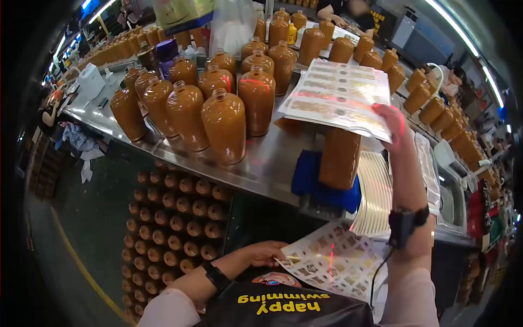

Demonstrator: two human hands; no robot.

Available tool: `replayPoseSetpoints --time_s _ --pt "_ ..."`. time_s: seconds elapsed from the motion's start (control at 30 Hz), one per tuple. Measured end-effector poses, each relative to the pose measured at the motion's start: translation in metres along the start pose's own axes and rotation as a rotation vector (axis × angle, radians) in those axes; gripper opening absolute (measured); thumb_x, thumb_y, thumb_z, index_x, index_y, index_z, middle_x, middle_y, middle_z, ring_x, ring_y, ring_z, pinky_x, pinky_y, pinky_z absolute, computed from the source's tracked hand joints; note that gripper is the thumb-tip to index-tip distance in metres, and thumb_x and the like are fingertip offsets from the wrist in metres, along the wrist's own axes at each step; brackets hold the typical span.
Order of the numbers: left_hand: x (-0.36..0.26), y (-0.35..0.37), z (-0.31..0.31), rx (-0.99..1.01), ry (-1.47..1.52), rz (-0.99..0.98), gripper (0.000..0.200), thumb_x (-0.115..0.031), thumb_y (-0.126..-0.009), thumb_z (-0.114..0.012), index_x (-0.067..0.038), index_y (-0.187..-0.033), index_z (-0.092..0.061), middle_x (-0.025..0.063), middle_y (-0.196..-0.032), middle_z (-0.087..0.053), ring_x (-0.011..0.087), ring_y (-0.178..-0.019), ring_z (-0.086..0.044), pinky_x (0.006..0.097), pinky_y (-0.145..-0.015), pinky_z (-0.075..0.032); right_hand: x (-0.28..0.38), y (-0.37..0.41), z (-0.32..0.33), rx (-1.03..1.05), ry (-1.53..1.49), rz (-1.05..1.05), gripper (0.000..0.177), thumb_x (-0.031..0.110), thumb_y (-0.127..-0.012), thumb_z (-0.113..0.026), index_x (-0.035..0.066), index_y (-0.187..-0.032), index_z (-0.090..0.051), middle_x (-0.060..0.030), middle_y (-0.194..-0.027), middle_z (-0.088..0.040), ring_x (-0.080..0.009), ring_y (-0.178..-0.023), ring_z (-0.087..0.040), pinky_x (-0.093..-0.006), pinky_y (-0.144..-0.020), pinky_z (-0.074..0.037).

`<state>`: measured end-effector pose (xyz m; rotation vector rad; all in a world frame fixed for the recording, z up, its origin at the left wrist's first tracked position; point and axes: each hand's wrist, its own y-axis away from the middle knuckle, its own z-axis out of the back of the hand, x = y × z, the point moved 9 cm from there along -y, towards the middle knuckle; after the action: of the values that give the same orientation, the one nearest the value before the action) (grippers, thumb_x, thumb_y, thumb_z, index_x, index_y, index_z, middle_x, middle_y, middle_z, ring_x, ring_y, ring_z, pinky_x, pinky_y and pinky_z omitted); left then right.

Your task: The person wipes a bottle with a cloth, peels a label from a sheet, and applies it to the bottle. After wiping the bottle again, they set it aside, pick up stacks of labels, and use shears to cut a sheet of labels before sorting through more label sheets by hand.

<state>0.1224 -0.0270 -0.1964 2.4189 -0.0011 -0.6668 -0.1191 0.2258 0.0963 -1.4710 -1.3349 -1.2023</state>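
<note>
My right hand [389, 122] is closed on the right edge of a stack of label sheets [338, 90], raised above the bench. Beneath those sheets a brown bottle [340, 161] lies with its base toward me on a blue cloth [310, 174]; its upper part is hidden. Down by my lap, my left hand [267, 254] pinches the left corner of another label sheet [332, 256], printed with small gold and dark marks. A red light line falls across that sheet. Beside my right forearm lies a striped sheet stack [373, 191].
Several glossy brown bottles [223, 128] stand on the metal bench [261, 169] to the left. Rows of more bottles [177, 218] fill the floor below. A sink [452, 204] is at the right. Another person [348, 19] sits across the bench.
</note>
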Motion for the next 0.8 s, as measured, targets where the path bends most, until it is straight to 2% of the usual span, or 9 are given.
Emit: replayPoseSetpoints --time_s 0.23,0.3,0.37,0.43,0.53,0.6,0.67,0.73,0.8 --pt "0.034 0.095 0.063 -0.125 0.145 -0.238 0.037 -0.008 -0.084 -0.057 -0.004 -0.12 -0.053 0.0009 -0.083 -0.064 0.0014 -0.052 -0.051 0.0135 -0.043 -0.04 -0.021 -0.025 -0.021 -0.182 0.304 -0.094 0.026 0.004 -0.081 -0.057 -0.004 -0.105 -0.057 -0.0148 -0.093 -0.064 -0.0253 -0.082 -0.066 -0.0387 -0.07 -0.056" --pt "0.039 0.128 0.071 -0.184 0.243 -0.325 0.037 -0.007 -0.083 -0.06 -0.003 -0.12 -0.053 0.0015 -0.081 -0.063 0.0021 -0.051 -0.05 0.0144 -0.043 -0.039 -0.007 -0.03 -0.033 -0.141 0.457 0.053 0.026 0.008 -0.082 -0.059 -0.005 -0.105 -0.055 -0.0154 -0.092 -0.064 -0.0261 -0.082 -0.066 -0.0404 -0.066 -0.057" --pt "0.051 0.157 0.086 -0.227 0.36 -0.418 0.041 -0.005 -0.082 -0.063 -0.001 -0.12 -0.051 0.0047 -0.084 -0.065 0.0034 -0.05 -0.051 0.0161 -0.042 -0.039 0.01 -0.046 -0.028 -0.194 1.008 0.179 0.029 0.012 -0.084 -0.061 -0.005 -0.105 -0.053 -0.0167 -0.093 -0.063 -0.0261 -0.084 -0.066 -0.0423 -0.064 -0.057" --pt "0.063 0.195 0.1 -0.339 0.416 -0.497 0.038 -0.003 -0.08 -0.059 0.003 -0.117 -0.052 0.0068 -0.082 -0.064 0.0042 -0.046 -0.048 0.0149 -0.038 -0.035 0.029 -0.015 -0.06 -0.373 1.366 0.053 0.033 0.018 -0.084 -0.062 -0.004 -0.107 -0.053 -0.0227 -0.102 -0.063 -0.0335 -0.092 -0.065 -0.0439 -0.074 -0.054" --pt "0.091 0.256 0.126 -0.506 0.425 -0.612 0.039 -0.006 -0.078 -0.06 -0.002 -0.116 -0.054 0.0015 -0.077 -0.062 0.0018 -0.045 -0.045 0.0142 -0.036 -0.033 0.028 -0.033 -0.056 -0.325 1.853 0.299 0.032 0.022 -0.084 -0.063 -0.004 -0.099 -0.053 -0.0221 -0.096 -0.063 -0.0314 -0.085 -0.065 -0.0432 -0.064 -0.053" --pt "0.099 0.307 0.131 -0.68 0.468 -0.72 0.037 -0.005 -0.075 -0.06 -0.002 -0.112 -0.057 0.001 -0.074 -0.062 0.0019 -0.041 -0.042 0.0147 -0.033 -0.031 0.051 -0.004 -0.088 -0.375 1.906 0.308 0.04 0.028 -0.083 -0.065 -0.002 -0.108 -0.055 -0.0233 -0.105 -0.062 -0.0397 -0.102 -0.059 -0.0458 -0.089 -0.046" --pt "0.12 0.355 0.153 -0.92 0.45 -0.802 0.037 -0.004 -0.072 -0.059 -0.001 -0.109 -0.06 0.0006 -0.067 -0.06 0.0035 -0.038 -0.042 0.0156 -0.033 -0.031 0.06 0.022 -0.147 -0.149 1.782 0.809 0.05 0.023 -0.084 -0.066 0.002 -0.127 -0.051 -0.0201 -0.108 -0.061 -0.0337 -0.096 -0.061 -0.0403 -0.084 -0.049" --pt "0.106 0.4 0.137 -1.028 0.33 -0.907 0.038 -0.005 -0.073 -0.057 0.001 -0.11 -0.061 0.001 -0.067 -0.061 0.0043 -0.04 -0.045 0.0166 -0.033 -0.032 0.035 0.071 -0.235 0.332 1.395 0.647 0.053 0.02 -0.082 -0.068 0.005 -0.129 -0.05 -0.0111 -0.114 -0.059 -0.0214 -0.1 -0.059 -0.0338 -0.082 -0.05" --pt "0.089 0.435 0.124 -1.129 0.16 -0.937 0.039 -0.006 -0.074 -0.056 0.002 -0.112 -0.061 0.0013 -0.069 -0.062 0.0046 -0.042 -0.048 0.0161 -0.035 -0.034 0.001 0.127 -0.311 0.71 1.19 0.596 0.058 0.028 -0.082 -0.07 0.005 -0.131 -0.05 -0.0129 -0.126 -0.056 -0.0231 -0.107 -0.058 -0.0336 -0.086 -0.05"
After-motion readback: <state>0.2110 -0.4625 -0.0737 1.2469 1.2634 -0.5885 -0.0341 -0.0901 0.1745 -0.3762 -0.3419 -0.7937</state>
